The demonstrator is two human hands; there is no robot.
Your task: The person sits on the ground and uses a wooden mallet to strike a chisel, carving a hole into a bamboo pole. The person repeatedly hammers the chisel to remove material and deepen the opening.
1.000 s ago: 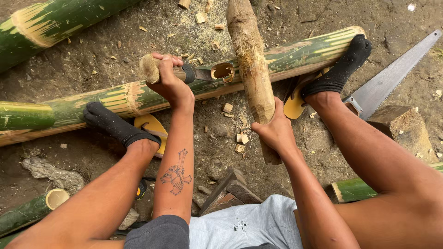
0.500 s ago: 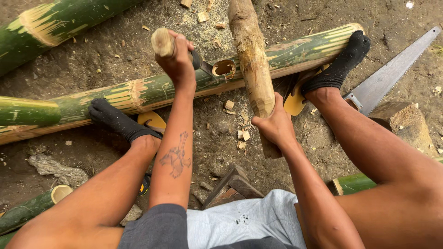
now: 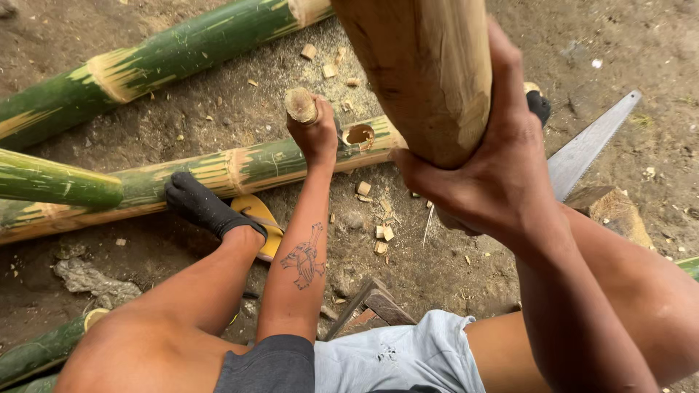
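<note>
Chisel (image 3: 301, 106) beside bamboo's (image 3: 277, 164) cut hole (image 3: 358, 136)

Head camera looks steeply down, close, at hands (image 3: 502, 167).

Bare packed-dirt ground (image 3: 145, 262) outdoors — flat daylight, scattered wood chips (image 3: 382, 233), a grey stone (image 3: 91, 280), no walls visible

The left arm is reaching straight forward and down, its tattooed forearm turned up toward the camera. The left hand (image 3: 314, 135) is closing in a fist, knuckles facing away, fingers curled tight around what it is gripping. The right arm is bending at the elbow and rising close to the camera. The right hand (image 3: 486, 171) is wrapping from the side, thumb underneath, fingers spread and pressing, wrist cocked upward. Both bare legs are stretching forward, knees apart.
</note>
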